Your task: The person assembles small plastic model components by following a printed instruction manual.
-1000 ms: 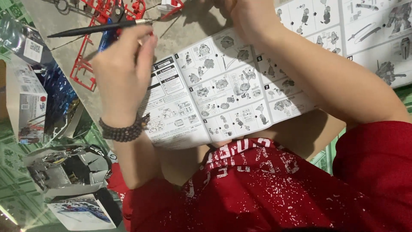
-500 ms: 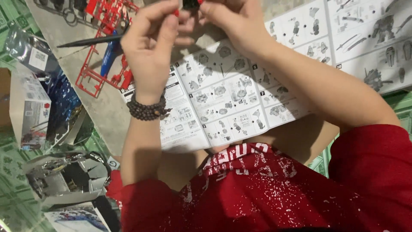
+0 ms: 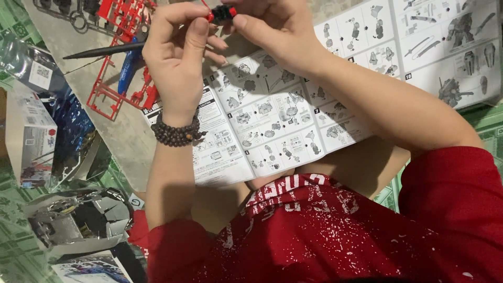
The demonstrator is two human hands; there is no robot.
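Red and black plastic, a small model part (image 3: pixel 221 13), pinched at the very top of the view between the fingertips of both hands. Left hand (image 3: pixel 175 57) closed on it from the left with thumb and forefinger, the other fingers curled in; right hand (image 3: pixel 272 31) gripping its other end, thumb pressing along the side, probably to steady so small a piece from both ends. Raised clear of the surface and close to the eyes, likely for a fine look. A dark bead bracelet (image 3: pixel 177 133) on the left wrist. Directly beneath the wrists, an unfolded instruction sheet (image 3: pixel 272 120) of numbered line drawings, spread flat where a downward glance reaches it. Just left of the hands, within easy reach, a red parts frame (image 3: pixel 118 89) with a blue-handled tool (image 3: pixel 128 71) lying on it and a thin dark pointed tool (image 3: pixel 99 51) beside it. Further left, set out of the way, a printed box (image 3: pixel 31 136).
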